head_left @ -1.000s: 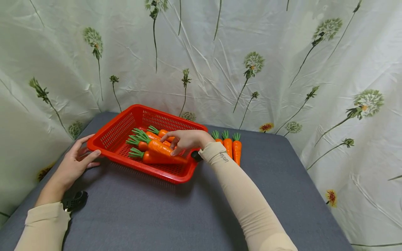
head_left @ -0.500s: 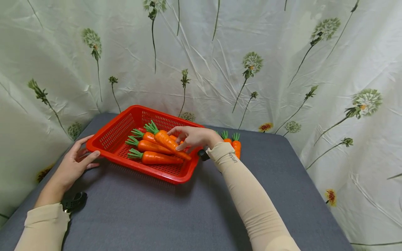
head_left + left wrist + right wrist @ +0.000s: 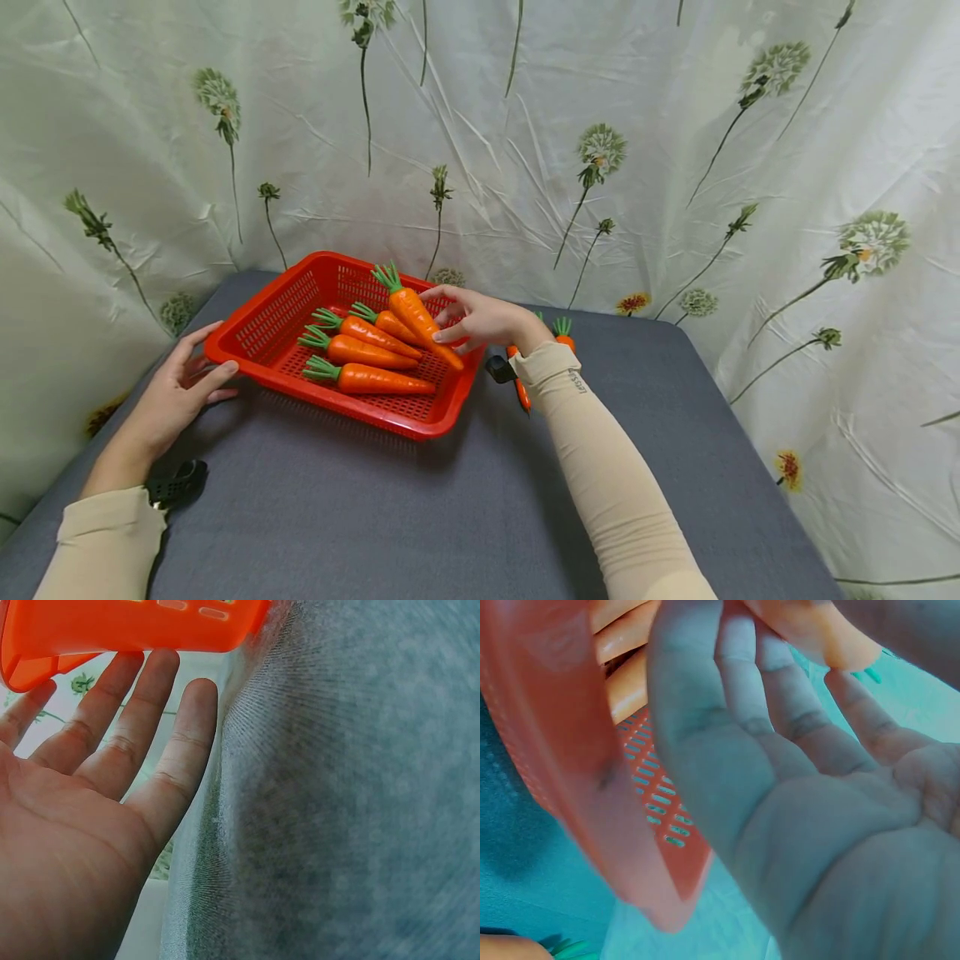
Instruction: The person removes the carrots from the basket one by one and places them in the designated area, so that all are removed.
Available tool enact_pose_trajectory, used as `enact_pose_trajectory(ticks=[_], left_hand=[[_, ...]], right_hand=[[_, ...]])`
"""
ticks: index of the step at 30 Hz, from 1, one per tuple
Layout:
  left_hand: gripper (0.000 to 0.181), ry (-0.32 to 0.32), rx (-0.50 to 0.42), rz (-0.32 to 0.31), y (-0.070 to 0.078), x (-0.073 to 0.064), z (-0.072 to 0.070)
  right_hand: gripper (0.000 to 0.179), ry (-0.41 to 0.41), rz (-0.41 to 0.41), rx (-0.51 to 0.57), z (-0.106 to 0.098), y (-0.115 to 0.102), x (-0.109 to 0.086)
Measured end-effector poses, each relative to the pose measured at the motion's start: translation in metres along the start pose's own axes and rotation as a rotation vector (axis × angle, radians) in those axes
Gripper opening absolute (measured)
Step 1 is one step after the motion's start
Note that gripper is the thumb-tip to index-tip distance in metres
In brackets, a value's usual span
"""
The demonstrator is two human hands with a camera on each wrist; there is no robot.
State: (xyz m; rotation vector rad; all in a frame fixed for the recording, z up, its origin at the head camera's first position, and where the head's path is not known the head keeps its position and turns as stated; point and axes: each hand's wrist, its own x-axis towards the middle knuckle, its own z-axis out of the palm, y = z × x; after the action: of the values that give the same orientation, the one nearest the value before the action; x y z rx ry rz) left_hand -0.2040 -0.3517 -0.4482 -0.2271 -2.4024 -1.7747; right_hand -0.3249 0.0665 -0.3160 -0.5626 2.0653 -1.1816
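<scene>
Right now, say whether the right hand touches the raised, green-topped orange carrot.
Touching: the head view shows the right hand pinching the raised carrot.

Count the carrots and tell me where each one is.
8 visible: four carrots lie in the red basket, one carrot is held over it by the right hand, three carrots lie on the table, partly hidden by the right arm. More may be hidden.

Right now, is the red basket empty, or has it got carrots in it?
Not empty: four carrots lie inside the red basket, and the right hand grips another carrot.
</scene>
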Motion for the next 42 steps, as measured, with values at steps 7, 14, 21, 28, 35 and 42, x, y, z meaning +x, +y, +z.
enact_pose_trajectory(ticks=[7, 14, 21, 28, 35, 42], left_hand=[[0.071, 0.018, 0.015, -0.026, 0.000, 0.000, 0.001], [0.070, 0.034, -0.001, -0.049, 0.000, 0.000, 0.002], [0.069, 0.036, 0.013, -0.029, -0.002, 0.000, 0.001], [0.072, 0.044, 0.057, -0.044, 0.000, 0.000, 0.001], [0.070, 0.043, 0.040, -0.052, -0.001, 0.001, 0.001], [0.071, 0.038, 0.046, -0.043, -0.002, 0.001, 0.001]], right_hand=[[0.061, 0.080, -0.043, 0.063, -0.004, 0.011, -0.009], [0.061, 0.152, -0.103, 0.192, -0.005, 0.020, -0.013], [0.062, 0.212, -0.142, 0.252, -0.005, 0.028, -0.019], [0.060, 0.267, -0.154, 0.278, -0.005, 0.037, -0.028], [0.061, 0.300, -0.151, 0.262, -0.005, 0.045, -0.032], [0.061, 0.325, -0.154, 0.287, -0.005, 0.053, -0.038]])
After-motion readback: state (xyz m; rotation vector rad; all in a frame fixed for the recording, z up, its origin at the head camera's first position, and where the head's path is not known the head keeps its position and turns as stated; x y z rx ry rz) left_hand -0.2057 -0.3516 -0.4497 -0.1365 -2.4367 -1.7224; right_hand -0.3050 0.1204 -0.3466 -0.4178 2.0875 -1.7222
